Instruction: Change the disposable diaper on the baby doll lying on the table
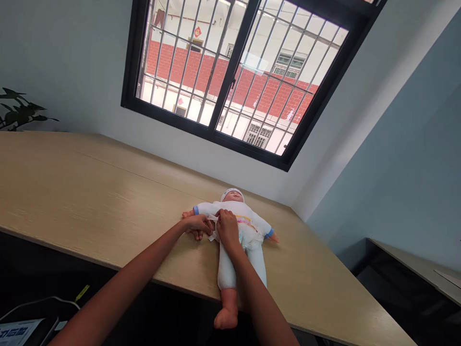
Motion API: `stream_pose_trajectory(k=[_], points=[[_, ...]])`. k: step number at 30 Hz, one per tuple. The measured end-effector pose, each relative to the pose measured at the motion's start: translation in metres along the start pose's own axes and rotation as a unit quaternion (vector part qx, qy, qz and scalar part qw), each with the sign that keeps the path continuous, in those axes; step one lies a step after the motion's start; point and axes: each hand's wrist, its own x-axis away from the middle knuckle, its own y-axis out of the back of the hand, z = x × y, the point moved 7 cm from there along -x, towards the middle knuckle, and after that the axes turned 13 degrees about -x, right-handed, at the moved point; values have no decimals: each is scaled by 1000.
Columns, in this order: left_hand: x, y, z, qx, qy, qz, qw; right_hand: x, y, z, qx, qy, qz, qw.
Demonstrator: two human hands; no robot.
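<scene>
A baby doll (232, 207) in a white top with blue cuffs and a white cap lies on its back on the wooden table (126, 211). Round its hips is a white diaper (251, 236) with coloured print along the waist. My left hand (200, 225) is at the diaper's left side, its thumb and fingers closed on a white diaper tab (213, 217). Bent over the same edge, my right hand (227, 228) presses on the diaper's left front; what its fingertips grip is hidden. One bare foot (226, 315) of the doll hangs past the table's front edge.
A black-framed barred window (212, 129) is in the wall behind the table. At far left a plant (21, 109) shows. A cable and a printed item (19, 331) lie below the table at lower left. Another tabletop (414, 266) stands at right.
</scene>
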Motion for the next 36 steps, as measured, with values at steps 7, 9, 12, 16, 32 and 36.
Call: stream_pose_trajectory(k=[7,9,12,16,32,36], points=[[-3,-28,-8,-53,3,2,999,4,1,4,23,-8,26,999],[-2,-26,-5,-50,14,5,999,5,0,6,28,-8,39,999],[2,-10,-3,-16,24,-10,1000,7,-1,7,43,-6,56,997],[11,27,-15,89,-24,-75,993,7,5,3,65,-13,55,996],[20,22,-44,251,-138,-54,957,10,5,15,17,20,-15,1000],[21,21,-45,259,-150,-42,953,8,13,6,-87,18,-78,993]])
